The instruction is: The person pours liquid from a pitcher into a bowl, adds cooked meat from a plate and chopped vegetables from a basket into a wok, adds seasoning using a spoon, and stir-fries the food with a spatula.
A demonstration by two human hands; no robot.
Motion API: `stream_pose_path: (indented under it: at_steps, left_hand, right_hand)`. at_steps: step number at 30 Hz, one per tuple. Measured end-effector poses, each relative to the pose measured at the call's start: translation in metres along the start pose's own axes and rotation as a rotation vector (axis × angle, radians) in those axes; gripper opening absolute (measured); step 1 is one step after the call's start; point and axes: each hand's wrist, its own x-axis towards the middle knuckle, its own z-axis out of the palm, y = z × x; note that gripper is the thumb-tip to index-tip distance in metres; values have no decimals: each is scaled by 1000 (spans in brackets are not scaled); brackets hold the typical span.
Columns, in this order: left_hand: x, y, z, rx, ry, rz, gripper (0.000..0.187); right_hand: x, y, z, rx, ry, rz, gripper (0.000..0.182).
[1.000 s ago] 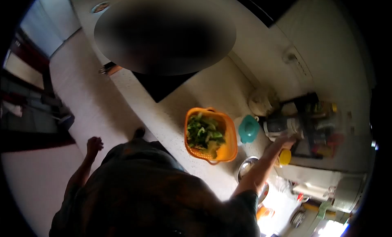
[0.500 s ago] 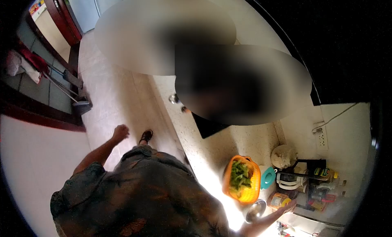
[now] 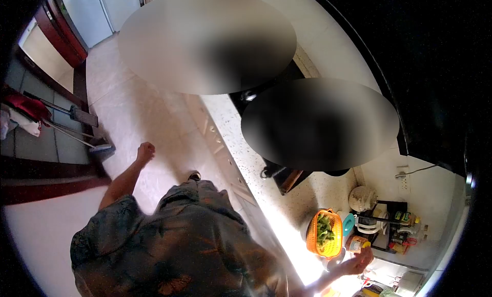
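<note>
Two bare grips are recorded. The right grip [image 3: 360,261] is extended over the tabletop [image 3: 240,149], its fingers just beside one yellow lid [image 3: 366,245]; whether the lid is touched or held cannot be told at this size. The left grip [image 3: 146,151] is held above the floor [image 3: 130,112], well apart from the tabletop, with its fingers partly curled; whether it is fully closed cannot be determined.

Just beyond the right grip, one jar [image 3: 354,244] is found, topped by the yellow lid. To the left of the right grip, one orange basket [image 3: 335,236] is noted, in which one heap of green leaves [image 3: 324,232] is contained; the leaves cannot be counted. One metal bowl [image 3: 332,261], partly hidden, is seen between basket and right forearm.

Beyond the jar, counted outward from the right grip, are one teal container [image 3: 348,224] and one pale rounded vessel [image 3: 362,198]. One black rack [image 3: 392,209] is observed beyond the right grip and to its right.

To the left of the left grip, two long-handled tools are counted: one upper [image 3: 84,116], one lower [image 3: 102,146]. One shoe [image 3: 195,176] is visible to the right of the left grip.
</note>
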Motion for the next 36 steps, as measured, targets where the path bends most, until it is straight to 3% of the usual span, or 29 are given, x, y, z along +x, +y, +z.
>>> stream_pose_path:
  at_steps: [2, 3, 4, 7, 11, 15, 17, 20, 22, 24, 28, 30, 32, 36]
  left_hand:
    - [-8, 15, 4, -324, 39, -128, 5]
    - [-13, 13, 10, -333, 44, -131, 5]
    - [-18, 10, 17, -283, 81, -171, 6]
    - [-37, -25, 25, -221, 114, -148, 10]
    - [-66, -15, 12, -201, 187, -160, 10]
    - [-52, 28, -10, -355, 224, -101, 12]
    - [-34, 77, -13, -431, 189, -9, 16]
    - [19, 152, -17, -547, 46, 160, 23]
    - [68, 191, -17, -460, 26, 274, 25]
    - [124, 228, -17, -637, -18, 250, 29]
    - [225, 314, -17, -681, -80, 169, 36]
    - [278, 341, -17, -728, -131, 147, 37]
    - [327, 364, -14, -746, -111, 89, 37]
    - [419, 381, -6, -805, -120, 53, 37]
  right_hand:
    - [-8, -8, 30, 50, -27, -130, 17]
    - [-16, -2, 40, -31, 8, -174, 13]
    - [-4, -61, 63, -112, -36, -398, 11]
    - [-16, -72, 96, 5, -85, -264, 11]
    - [-29, -51, 121, 115, -65, -219, 14]
    - [-35, -57, 131, 195, -72, -28, 14]
    - [-34, -53, 131, 174, -76, -61, 15]
    - [-32, -54, 131, 71, -45, -202, 15]
    - [-34, -55, 126, 62, -40, -182, 17]
    - [-40, -70, 124, 19, 27, -23, 17]
    - [-51, -96, 120, -87, 134, 291, 27]
    - [-57, -104, 118, -108, 142, 320, 30]
    - [-53, -143, 125, -392, 79, 426, 28]
    - [-62, -162, 130, -379, 202, 444, 23]
